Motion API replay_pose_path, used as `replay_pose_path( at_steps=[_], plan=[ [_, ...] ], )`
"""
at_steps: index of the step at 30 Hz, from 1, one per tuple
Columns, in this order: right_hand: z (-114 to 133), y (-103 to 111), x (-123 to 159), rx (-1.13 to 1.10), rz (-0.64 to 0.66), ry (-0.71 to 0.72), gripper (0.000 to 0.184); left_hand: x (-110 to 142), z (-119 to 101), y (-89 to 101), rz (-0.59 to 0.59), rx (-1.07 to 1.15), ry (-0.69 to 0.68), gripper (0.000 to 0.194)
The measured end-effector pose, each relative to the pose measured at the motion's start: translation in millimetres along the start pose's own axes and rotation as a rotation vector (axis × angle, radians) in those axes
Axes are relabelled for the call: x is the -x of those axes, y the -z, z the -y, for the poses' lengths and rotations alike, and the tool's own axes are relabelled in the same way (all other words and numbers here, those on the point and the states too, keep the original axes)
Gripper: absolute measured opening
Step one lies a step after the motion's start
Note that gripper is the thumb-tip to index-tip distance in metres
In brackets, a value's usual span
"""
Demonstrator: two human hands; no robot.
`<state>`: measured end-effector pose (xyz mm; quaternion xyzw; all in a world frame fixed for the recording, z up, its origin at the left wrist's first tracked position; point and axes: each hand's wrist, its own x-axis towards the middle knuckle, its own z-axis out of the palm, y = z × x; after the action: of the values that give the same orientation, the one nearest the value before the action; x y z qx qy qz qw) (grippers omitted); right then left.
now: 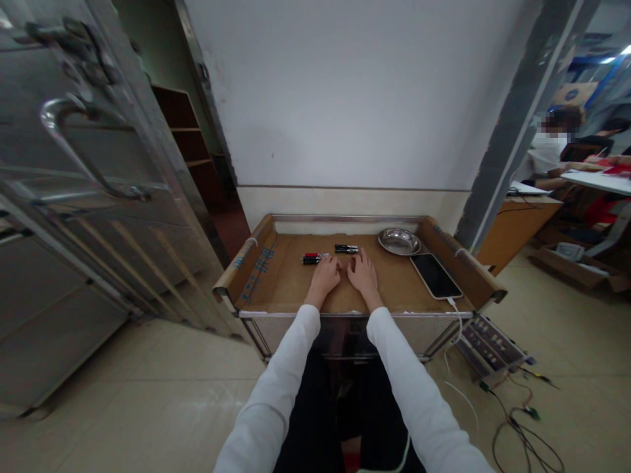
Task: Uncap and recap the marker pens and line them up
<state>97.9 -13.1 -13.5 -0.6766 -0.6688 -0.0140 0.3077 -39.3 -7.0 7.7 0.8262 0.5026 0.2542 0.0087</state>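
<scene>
My left hand [325, 276] rests on the brown cardboard lining [280, 289] of a small metal cart, fingers slightly curled and apart. Its fingertips lie at the right ends of a group of pens [311, 260], one red and the others black; whether they touch is hard to tell. Beside it, my right hand [363, 272] lies palm down with fingers spread, holding nothing visible. Just beyond its fingertips is a second group of black pens [346, 249], with silvery parts. The two groups lie apart.
A round metal dish [399, 241] stands at the cart's back right. In front of it lies a phone [436, 276] with a white cable [459, 322] hanging over the edge. Cardboard sides border the cart. A power box [493, 348] and cords sit on the floor right; people sit farther off.
</scene>
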Motion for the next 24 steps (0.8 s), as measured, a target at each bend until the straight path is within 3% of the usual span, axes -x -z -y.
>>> replay_pose_path(
  at_steps=[12,18,24],
  plan=[
    [3,-2,-1,0.023,-0.026,-0.052,0.044,-7,-1,-6.0,0.019,0.066,-0.084,0.037],
    [0,1,-4,-0.016,-0.081,-0.061,0.037,-9,-8,-9.9,-0.105,-0.154,0.080,0.029],
    [-1,2,-4,0.010,-0.064,-0.046,0.037,-18,-9,-17.1,-0.085,-0.219,0.081,0.025]
  ],
)
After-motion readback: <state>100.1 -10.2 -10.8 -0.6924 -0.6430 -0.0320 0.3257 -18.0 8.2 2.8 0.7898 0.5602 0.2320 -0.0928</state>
